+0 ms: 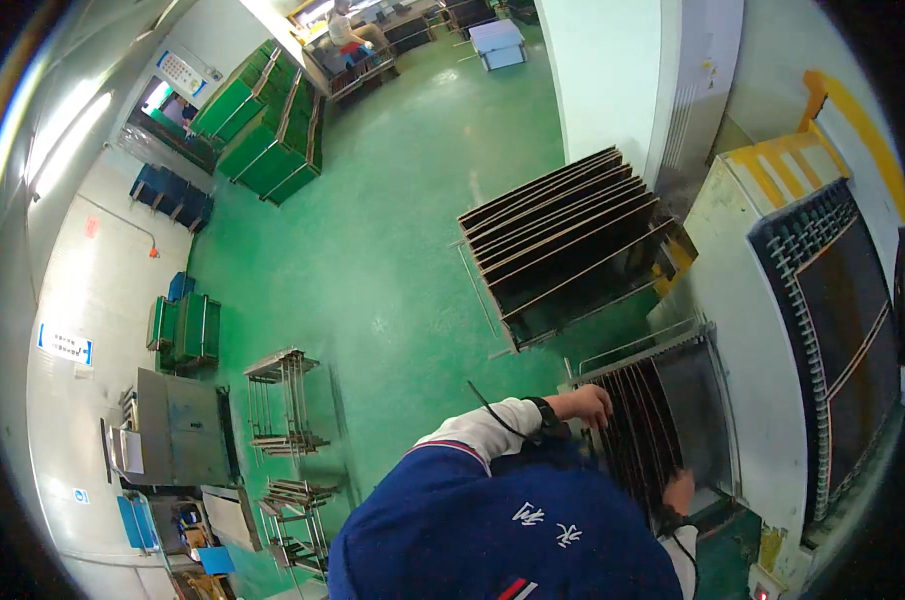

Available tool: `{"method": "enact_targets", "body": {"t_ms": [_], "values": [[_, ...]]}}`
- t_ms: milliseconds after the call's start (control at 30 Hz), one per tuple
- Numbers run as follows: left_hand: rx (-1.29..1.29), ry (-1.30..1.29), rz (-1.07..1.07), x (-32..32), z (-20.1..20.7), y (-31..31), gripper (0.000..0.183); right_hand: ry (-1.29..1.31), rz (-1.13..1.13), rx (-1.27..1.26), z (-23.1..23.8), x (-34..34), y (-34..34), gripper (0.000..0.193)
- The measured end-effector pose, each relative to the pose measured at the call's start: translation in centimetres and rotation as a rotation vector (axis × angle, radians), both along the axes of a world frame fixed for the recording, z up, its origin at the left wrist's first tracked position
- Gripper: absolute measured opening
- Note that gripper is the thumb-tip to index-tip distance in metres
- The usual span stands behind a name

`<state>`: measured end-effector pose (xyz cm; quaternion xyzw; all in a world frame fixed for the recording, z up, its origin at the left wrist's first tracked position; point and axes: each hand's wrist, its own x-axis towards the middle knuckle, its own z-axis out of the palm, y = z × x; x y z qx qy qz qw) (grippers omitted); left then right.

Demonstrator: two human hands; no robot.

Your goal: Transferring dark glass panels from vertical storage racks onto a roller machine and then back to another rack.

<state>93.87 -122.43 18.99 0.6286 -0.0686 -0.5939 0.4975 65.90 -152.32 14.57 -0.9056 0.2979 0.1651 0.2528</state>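
Dark thin panels stand on edge, side by side, in a metal rack right in front of me. My left hand is at the far left end of these panels. Its fingers are curled in, and whatever they hold is hidden. At the near right end of the same row, my right hand is by the panel edges. It is smeared by motion, so its fingers do not show clearly. Dark wrist straps with cords are on both wrists.
Beyond the rack stands a larger rack of dark panels. A machine with a roller conveyor carrying dark panels is on the right. Metal stands are at left. Green bins and a seated person are farther off.
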Motion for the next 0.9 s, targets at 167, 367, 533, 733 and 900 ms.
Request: {"method": "enact_targets", "body": {"t_ms": [167, 367, 533, 733, 900], "values": [[-0.003, -0.052, -0.105, 1.1, 1.2, 0.0, 0.024, -0.326, -0.208, 0.048, -2.3, -1.6, -0.3, 0.02], [-0.061, 0.0, -0.026, 1.2, 1.5, 0.4, 0.024, -0.2, -0.028, -0.273, -1.9, -1.4, -0.1, 0.02], [-0.003, -0.059, -0.018, 1.2, 2.3, -0.2, 0.022, -0.127, -0.135, -0.294, -4.0, -1.5, -0.8, 0.021], [0.018, -0.029, -0.029, 0.9, 1.1, -0.3, 0.025, -0.071, -0.214, -0.315, -6.0, -2.0, -1.3, 0.028], [-0.032, -0.079, -0.02, 0.3, -1.6, -0.5, 0.022, 0.348, -0.674, -0.102, -4.2, 0.4, -0.7, 0.037]]}}
